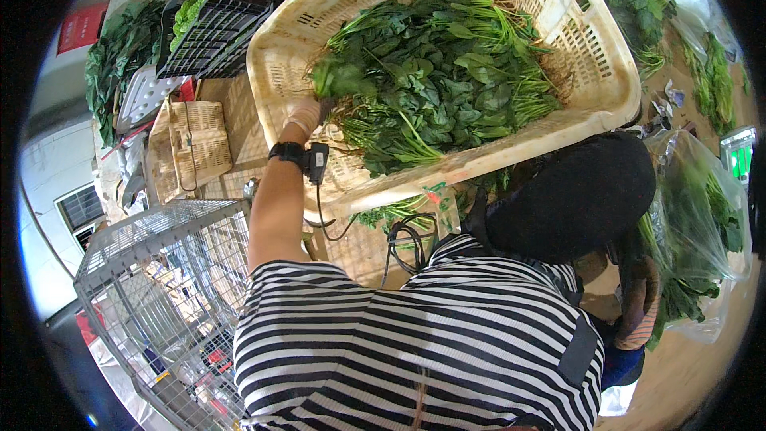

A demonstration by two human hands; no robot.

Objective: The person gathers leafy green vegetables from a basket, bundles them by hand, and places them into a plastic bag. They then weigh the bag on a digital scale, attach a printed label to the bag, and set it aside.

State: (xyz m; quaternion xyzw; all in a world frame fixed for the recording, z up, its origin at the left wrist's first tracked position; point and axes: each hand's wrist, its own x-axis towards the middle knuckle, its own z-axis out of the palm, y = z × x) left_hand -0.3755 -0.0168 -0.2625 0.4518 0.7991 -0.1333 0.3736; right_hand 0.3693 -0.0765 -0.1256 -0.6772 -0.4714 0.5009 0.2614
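Note:
At the left end of a large, soiled white plastic basket (467,176), my left hand (306,115), in a pale glove, is closed around the root end of a bunch of leafy greens (338,78). Motion blurs the bunch. Several more bunches of greens (425,84) lie piled in the basket, their leaves mostly towards the middle and their roots towards the walls. A black watch and a small cabled device sit on my left wrist. My right hand is not visible; a large dark rounded shape (568,197) covers part of that side, and what it is cannot be told.
A wire cage cart (161,239) stands at left, near a smaller pale basket (200,143). A black crate (209,30) with light green vegetables stands at upper left. Clear plastic bags (688,209) with greens lie at right. A coiled black cable (410,245) is below the large basket.

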